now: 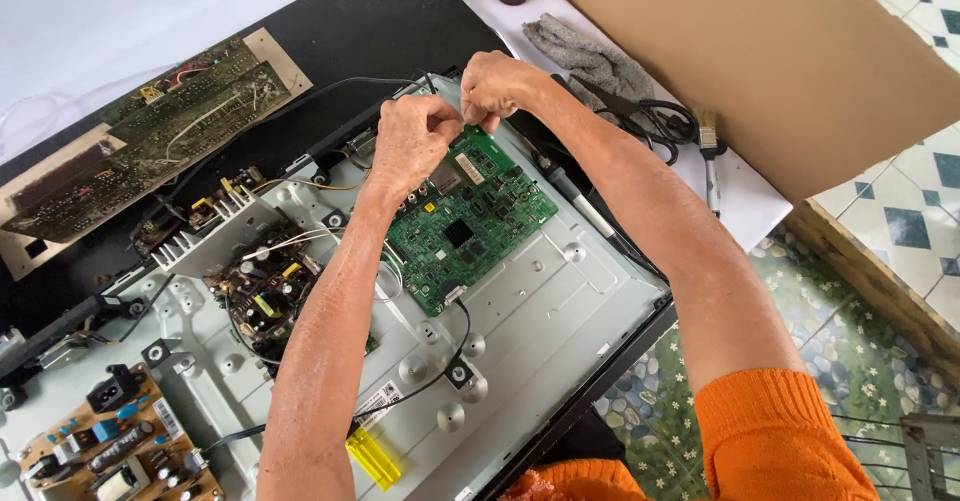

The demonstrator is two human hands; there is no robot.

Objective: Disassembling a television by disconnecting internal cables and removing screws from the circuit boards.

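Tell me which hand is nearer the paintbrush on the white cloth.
Right. The right hand is at the far edge of the green circuit board, on the side toward the paintbrush; the left hand sits beyond it, farther away.

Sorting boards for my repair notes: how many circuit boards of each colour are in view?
Green circuit board, under both hands: 1
Brown board with dark components: 1
Tan board with blue parts: 1
Dark board on pale backing: 1
Total: 4
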